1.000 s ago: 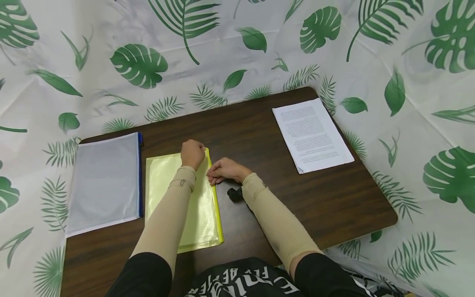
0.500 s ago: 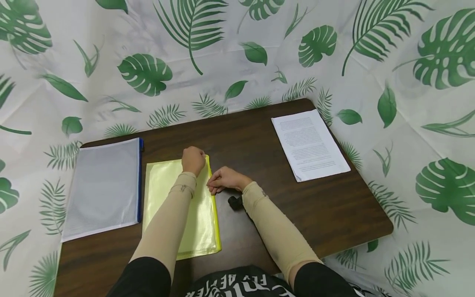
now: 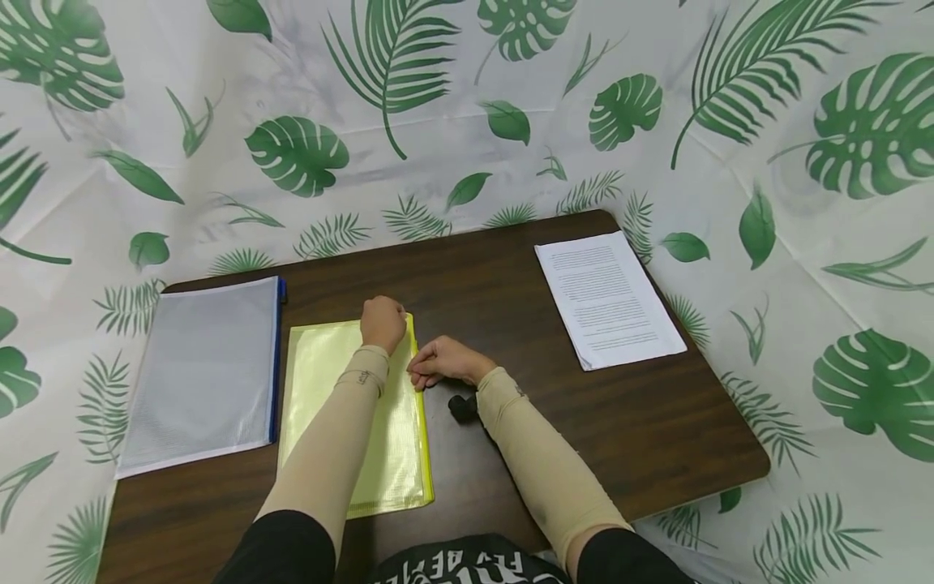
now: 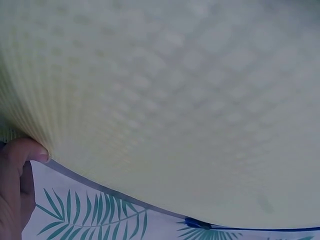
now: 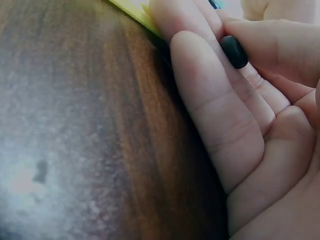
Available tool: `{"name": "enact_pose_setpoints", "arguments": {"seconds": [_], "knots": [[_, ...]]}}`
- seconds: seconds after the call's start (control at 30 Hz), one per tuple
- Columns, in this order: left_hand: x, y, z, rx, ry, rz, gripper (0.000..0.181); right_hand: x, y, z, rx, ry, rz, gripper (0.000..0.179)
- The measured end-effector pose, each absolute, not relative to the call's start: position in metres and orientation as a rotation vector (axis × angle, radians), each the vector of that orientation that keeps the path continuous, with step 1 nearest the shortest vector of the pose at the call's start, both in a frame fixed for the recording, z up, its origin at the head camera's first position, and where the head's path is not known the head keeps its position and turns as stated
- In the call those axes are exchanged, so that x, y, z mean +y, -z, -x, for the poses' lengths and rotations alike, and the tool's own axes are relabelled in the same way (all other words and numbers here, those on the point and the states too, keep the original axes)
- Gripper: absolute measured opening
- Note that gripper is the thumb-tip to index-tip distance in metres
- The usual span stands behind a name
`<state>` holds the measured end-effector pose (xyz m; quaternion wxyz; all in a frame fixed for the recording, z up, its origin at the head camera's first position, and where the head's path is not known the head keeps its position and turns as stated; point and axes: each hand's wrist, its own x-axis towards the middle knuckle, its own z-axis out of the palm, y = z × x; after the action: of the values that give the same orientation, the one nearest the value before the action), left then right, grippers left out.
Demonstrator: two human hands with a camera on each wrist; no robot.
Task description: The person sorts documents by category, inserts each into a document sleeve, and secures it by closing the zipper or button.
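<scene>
A translucent yellow zip folder (image 3: 390, 454) lies flat on the table, its bright yellow zip edge on the right. At the folder's top right corner, my left hand (image 3: 383, 324) grips the edge with curled fingers; the left wrist view shows its thumb (image 4: 31, 150) pressed on the folder's rim. Lower along the zip edge, my right hand (image 3: 447, 361) pinches something small. In the right wrist view that is a dark, rounded zipper pull (image 5: 233, 52) between thumb and finger, beside the yellow zip tape (image 5: 135, 15). The left fingertips are hidden in the head view.
A clear zip folder (image 3: 207, 365) with a blue zip edge lies on the left of the brown table (image 3: 496, 284). Printed sheets (image 3: 609, 300) lie at the back right. A black device (image 3: 463, 408) sits at my right wrist. Leaf-patterned cloth (image 3: 409, 81) hangs behind.
The head view has tilted up, so the table sits lower in the picture. Both hands keep their places on the yellow folder.
</scene>
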<state>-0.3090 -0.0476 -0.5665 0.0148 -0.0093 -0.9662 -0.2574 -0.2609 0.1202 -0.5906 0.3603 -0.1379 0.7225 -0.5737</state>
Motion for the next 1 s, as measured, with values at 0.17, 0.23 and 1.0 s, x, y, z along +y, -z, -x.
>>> {"name": "enact_pose_setpoints", "arguments": {"seconds": [0.17,0.23,1.0], "knots": [[-0.0461,0.5673,0.3077,-3.021,0.783,0.050,0.025,0.1230,0.5879,0.2561,1.870,1.433,0.377,0.019],[-0.0451,0.5659,0.3079,-3.013,0.773,0.077,0.026,0.1245,0.5862,0.2558,1.857,1.421,0.375,0.019],[-0.0456,0.5662,0.3053,-3.039,0.756,0.057,0.025,0.1248,0.5890,0.2519,1.832,1.384,0.389,0.018]]}}
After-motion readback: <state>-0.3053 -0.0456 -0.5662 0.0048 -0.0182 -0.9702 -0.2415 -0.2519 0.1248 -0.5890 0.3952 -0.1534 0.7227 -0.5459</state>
